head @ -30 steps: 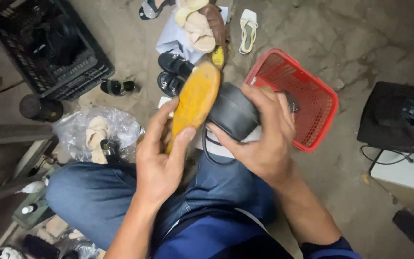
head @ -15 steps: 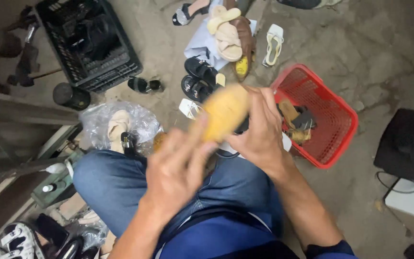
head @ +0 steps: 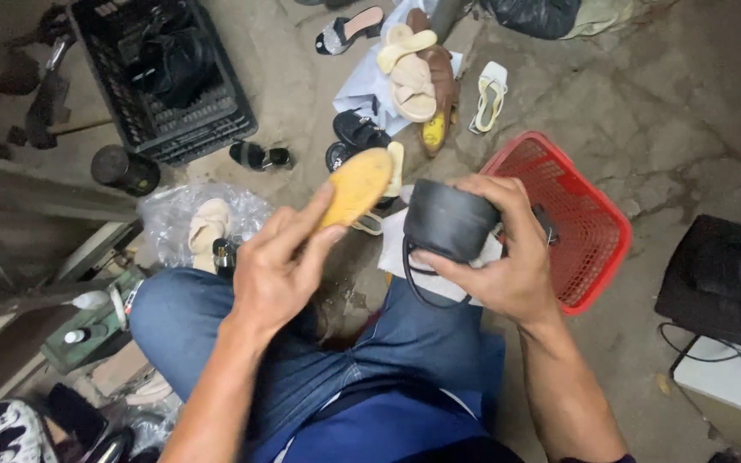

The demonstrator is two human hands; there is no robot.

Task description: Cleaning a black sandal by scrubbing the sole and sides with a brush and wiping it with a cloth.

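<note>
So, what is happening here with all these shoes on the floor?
A person in jeans sits over a concrete floor. The left hand holds a yellow shoe sole, and the right hand grips a black shoe upper with a thin strap. A red basket, a black crate and loose sandals lie around them.

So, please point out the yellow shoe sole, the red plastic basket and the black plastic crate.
yellow shoe sole (head: 355, 186), head view, middle of its flat underside.
red plastic basket (head: 595, 225), head view, bare mesh floor.
black plastic crate (head: 183, 120), head view, grid wall near its front edge.
</note>
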